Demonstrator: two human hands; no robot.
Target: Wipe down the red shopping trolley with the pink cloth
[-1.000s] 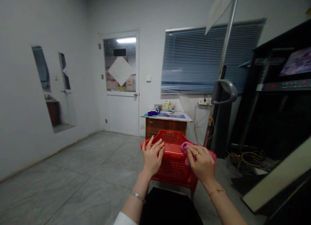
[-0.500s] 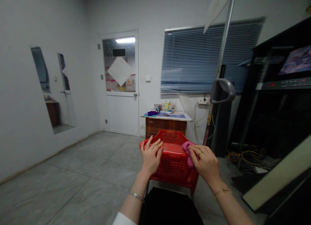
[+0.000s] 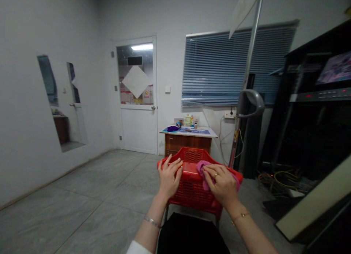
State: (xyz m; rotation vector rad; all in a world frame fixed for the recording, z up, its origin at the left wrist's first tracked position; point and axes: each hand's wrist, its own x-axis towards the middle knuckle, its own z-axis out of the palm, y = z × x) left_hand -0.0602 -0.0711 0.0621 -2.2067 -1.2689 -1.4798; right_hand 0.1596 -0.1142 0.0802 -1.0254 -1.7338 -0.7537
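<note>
While the left hand (image 3: 169,174) lies flat, fingers spread, on a red basket (image 3: 192,188), the right hand (image 3: 221,182) presses a pink cloth (image 3: 202,167) against its rim.

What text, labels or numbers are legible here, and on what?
None legible.
Notices behind the door window: printed, too small to read.
Blue mat on the wooden cabinet: print blurred.
Screen at right: image only, blurred.
Red basket, pink cloth: no text visible.
</note>
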